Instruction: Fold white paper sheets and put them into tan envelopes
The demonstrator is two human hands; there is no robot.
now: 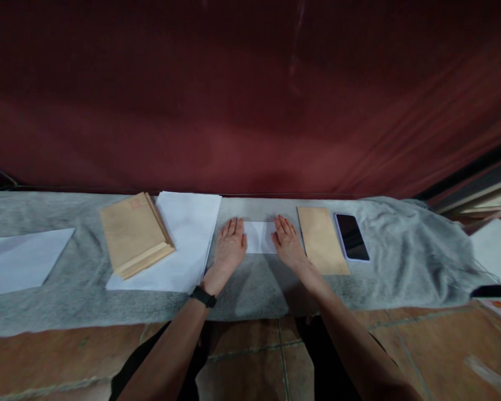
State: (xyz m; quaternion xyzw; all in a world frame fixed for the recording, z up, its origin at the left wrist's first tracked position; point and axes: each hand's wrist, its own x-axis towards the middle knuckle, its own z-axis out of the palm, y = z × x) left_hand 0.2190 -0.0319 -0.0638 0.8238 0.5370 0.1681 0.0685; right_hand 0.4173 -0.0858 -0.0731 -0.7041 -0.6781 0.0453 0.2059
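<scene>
A folded sheet of white paper [260, 238] lies flat on the grey cloth in front of me. My left hand [231, 243] rests flat on its left end, fingers stretched forward. On the right end, my right hand [286, 239] presses down the same way, its fingers extended. Both palms face down and cover the ends of the paper. Just right of my right hand is a single brown envelope [323, 240]. To the left of my left hand sits a stack of white sheets [192, 228], with a stack of brown envelopes [133, 234] partly on top.
A phone [352, 237] with a pale purple case lies right of the single envelope. Another white sheet [20, 260] is at the far left. Grey cloth [417, 256] covers the long surface, bunched at the right. Dark red fabric [250, 111] hangs behind it; floor tiles [250, 367] show below.
</scene>
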